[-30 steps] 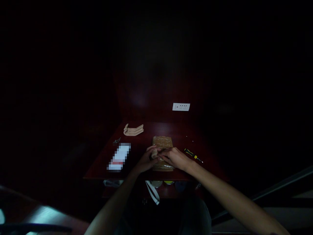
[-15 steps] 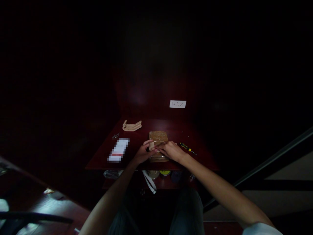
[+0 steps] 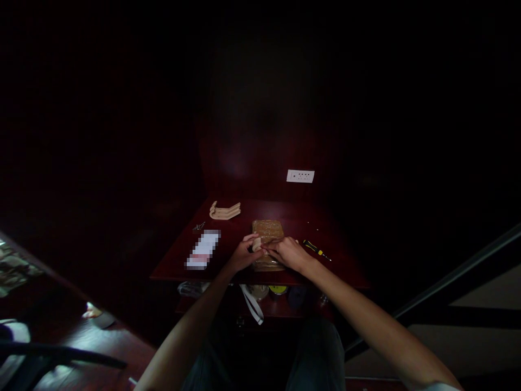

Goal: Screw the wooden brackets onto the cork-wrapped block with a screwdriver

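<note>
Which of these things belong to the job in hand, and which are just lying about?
In the job:
pale curved piece, at left hand and right hand
brown wrapped block beneath
probably: screwdriver, small metal bits, similar pale pieces

Seemingly just lying about:
white strap
yellow-green round item below tabletop
blurred-out white sheet (can't tell)

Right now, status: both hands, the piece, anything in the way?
Left hand steadying pale curved piece over brown wrapped block. Right hand at same piece, fingers hiding contact. Screwdriver beside right hand, on table; nothing visible blocking.
</note>
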A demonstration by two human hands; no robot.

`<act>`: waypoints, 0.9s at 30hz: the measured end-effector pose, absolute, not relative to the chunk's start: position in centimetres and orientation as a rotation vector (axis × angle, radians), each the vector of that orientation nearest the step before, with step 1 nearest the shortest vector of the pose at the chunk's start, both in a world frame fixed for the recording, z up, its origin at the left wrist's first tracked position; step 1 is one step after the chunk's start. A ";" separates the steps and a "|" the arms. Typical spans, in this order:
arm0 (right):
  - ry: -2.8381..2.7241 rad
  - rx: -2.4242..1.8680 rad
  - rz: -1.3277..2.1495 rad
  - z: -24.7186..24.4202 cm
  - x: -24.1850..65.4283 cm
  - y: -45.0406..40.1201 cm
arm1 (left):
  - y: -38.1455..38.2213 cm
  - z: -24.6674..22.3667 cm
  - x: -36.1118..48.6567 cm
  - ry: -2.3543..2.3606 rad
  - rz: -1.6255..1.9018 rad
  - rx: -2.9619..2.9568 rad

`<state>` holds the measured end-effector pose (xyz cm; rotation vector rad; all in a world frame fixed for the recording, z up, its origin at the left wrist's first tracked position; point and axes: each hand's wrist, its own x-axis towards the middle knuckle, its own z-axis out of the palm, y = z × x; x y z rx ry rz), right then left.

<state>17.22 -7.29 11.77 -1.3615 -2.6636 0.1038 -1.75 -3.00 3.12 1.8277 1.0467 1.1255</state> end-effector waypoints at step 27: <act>-2.523 -1.296 0.176 12.1 16.8 -5.8 | -2.7 2.2 -1.9 1.062 1.139 1.842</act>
